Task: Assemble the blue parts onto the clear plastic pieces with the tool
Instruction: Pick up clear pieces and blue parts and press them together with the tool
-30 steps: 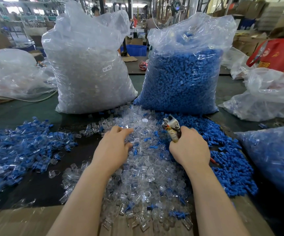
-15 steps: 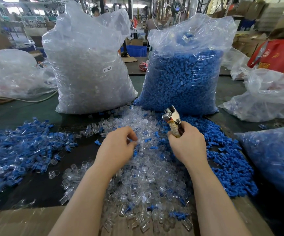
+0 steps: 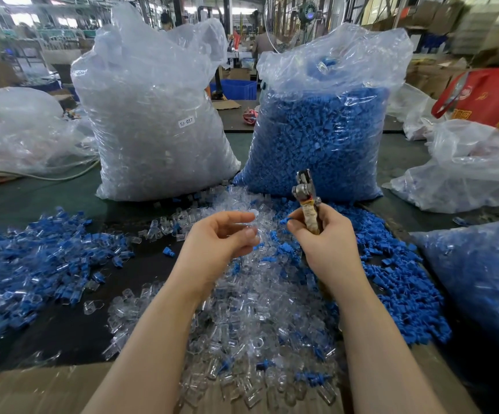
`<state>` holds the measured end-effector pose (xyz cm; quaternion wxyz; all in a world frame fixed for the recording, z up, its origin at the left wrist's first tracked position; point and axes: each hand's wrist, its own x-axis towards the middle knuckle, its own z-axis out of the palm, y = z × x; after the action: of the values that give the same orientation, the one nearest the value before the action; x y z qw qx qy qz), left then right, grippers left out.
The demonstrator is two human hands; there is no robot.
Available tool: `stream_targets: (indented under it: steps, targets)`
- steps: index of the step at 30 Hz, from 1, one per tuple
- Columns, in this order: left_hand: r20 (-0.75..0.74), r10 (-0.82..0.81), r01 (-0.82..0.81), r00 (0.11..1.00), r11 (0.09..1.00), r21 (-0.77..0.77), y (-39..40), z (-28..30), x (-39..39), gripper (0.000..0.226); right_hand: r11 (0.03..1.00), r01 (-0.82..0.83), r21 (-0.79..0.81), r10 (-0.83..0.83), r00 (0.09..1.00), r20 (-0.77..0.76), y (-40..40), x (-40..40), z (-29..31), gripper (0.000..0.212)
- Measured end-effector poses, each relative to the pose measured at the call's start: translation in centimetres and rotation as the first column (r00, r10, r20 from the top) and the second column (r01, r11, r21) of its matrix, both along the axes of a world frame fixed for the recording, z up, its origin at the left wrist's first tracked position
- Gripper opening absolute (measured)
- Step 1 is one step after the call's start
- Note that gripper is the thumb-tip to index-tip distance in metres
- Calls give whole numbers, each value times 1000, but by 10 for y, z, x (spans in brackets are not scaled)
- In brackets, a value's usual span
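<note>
My right hand (image 3: 323,237) grips a metal plier tool (image 3: 306,198) upright, jaws pointing up, and pinches a small blue part (image 3: 284,221) at its fingertips. My left hand (image 3: 221,237) is raised just left of it, thumb and fingers curled round a clear plastic piece (image 3: 252,224) that is hard to make out. Both hands hover above the heap of clear pieces (image 3: 242,309). Loose blue parts (image 3: 400,279) lie to the right of the heap.
A tall bag of clear pieces (image 3: 152,115) and a bag of blue parts (image 3: 323,124) stand behind the heap. Assembled blue-and-clear pieces (image 3: 33,264) spread at left. Another filled bag (image 3: 481,279) sits at right. Cardboard (image 3: 33,389) lines the near edge.
Both hands have lifted off the heap and come closer together. The right hand raised the tool upright and now pinches a blue part; the left picked up a clear piece.
</note>
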<state>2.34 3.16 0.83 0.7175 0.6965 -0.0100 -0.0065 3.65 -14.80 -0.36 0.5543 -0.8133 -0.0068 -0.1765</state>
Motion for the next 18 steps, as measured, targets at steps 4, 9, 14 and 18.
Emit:
stream_targets:
  steps: [4,9,14,18]
  targets:
    - [-35,-40,33,999,983,-183,-1,5,-2,18,997,-50,62,50,999,10,3,-1,2,19]
    - [-57,-37,21,998,967,-255,-1,8,-3,37,994,-85,68,85,996,-1,5,-3,4,16]
    - [-93,76,-95,993,972,-217,-3,9,-1,30,990,-116,79,115,993,17,7,-4,6,14]
    - [-131,96,-128,987,957,-262,-4,10,-1,20,986,-139,91,137,990,26,9,-5,8,15]
